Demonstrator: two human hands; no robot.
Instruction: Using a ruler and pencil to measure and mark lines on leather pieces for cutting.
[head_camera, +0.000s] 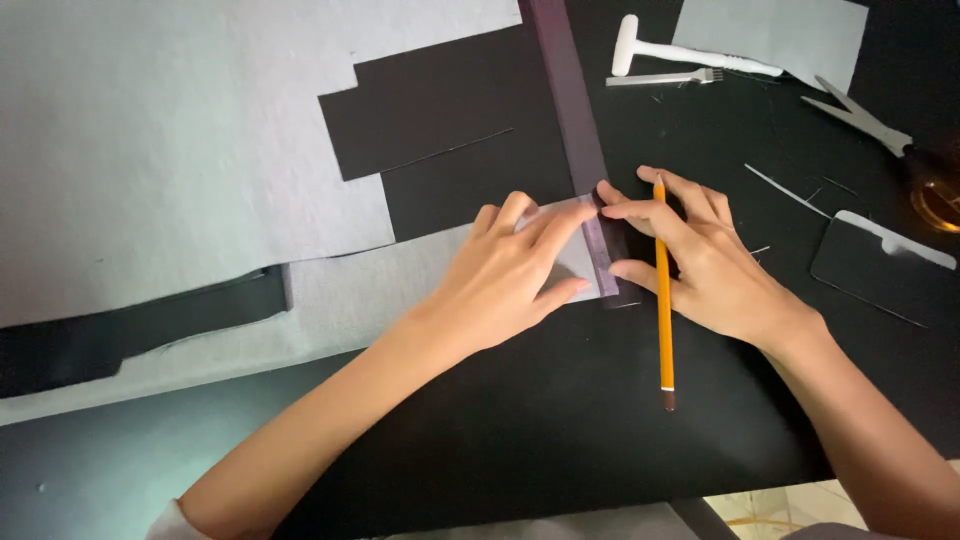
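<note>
Your left hand (510, 275) lies spread flat, pressing the grey sheet (200, 150) and ruler (580, 140) near the bench's (560, 420) middle; your right hand (700, 260) pinches a yellow pencil (664, 320) against the ruler's edge.

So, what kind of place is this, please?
Probably a craft worktable, perhaps for leatherwork. A white mallet and a pronged punch lie at the top, scissors are on the right, and the right hand holds a yellow pencil against a ruler.
</note>
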